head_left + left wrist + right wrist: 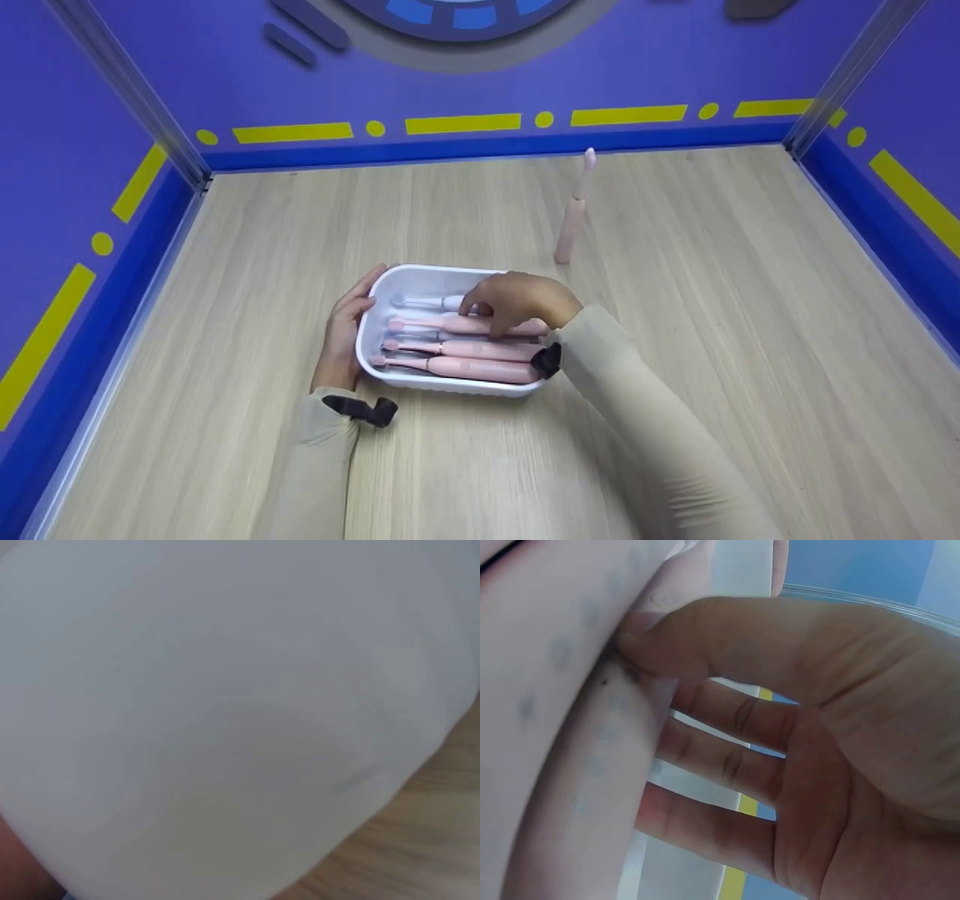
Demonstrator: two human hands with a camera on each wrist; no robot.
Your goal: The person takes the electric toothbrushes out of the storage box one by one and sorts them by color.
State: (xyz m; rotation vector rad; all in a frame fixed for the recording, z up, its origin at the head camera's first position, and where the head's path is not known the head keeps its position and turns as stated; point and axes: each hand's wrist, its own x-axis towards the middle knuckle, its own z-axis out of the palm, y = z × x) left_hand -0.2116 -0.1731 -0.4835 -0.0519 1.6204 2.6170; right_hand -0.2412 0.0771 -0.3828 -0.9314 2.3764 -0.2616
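Observation:
In the head view a white plastic box (450, 388) holds several electric toothbrushes lying side by side. Nearest me are pink toothbrushes (480, 368), and a white toothbrush (424, 302) lies along the far wall, partly hidden by my right hand. My left hand (345, 330) grips the box's left end, thumb at the rim; the box wall (225, 690) fills the left wrist view. Reaching in from the right, my right hand (525, 298) pinches the handle of a pink toothbrush (622, 742) between thumb and fingers. Another pink handle (547, 645) lies close against it in the right wrist view.
One pink toothbrush (571, 225) stands upright on the wooden table (712, 300), behind the box and to the right. Blue panels with yellow marks (463, 124) enclose the table at the back and both sides.

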